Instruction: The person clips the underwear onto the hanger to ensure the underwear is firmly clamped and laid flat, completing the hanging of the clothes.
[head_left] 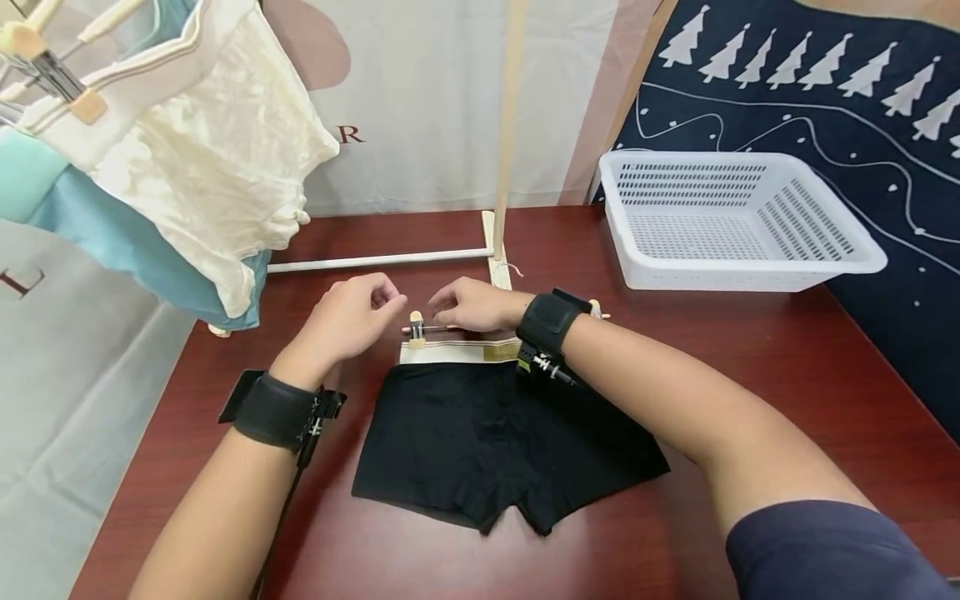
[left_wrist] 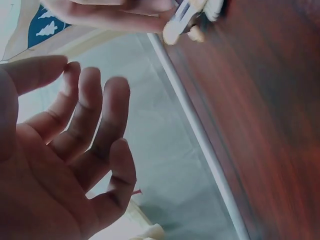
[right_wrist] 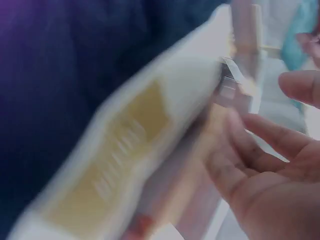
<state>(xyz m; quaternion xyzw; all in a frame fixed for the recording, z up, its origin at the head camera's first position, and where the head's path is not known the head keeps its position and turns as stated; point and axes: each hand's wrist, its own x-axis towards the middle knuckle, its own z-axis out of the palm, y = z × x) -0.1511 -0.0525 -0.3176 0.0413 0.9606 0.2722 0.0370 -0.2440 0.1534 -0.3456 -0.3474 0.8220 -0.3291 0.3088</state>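
Black boxer shorts lie flat on the table, their white waistband toward the back. A clip of a thin hanger is fastened on the waistband's left end. Just left of this clip hovers my left hand, empty, with its fingers loosely bent. My right hand is over the hanger bar, right of the clip; in the right wrist view its thumb stands apart from bent fingers, and no held thing shows. Whether those fingers touch the hanger is blurred. My right wrist covers part of the waistband.
Cream shorts and blue garments hang from clips at the upper left. A wooden rack post and white bar stand behind my hands. The white plastic basket is at the back right of the red-brown table.
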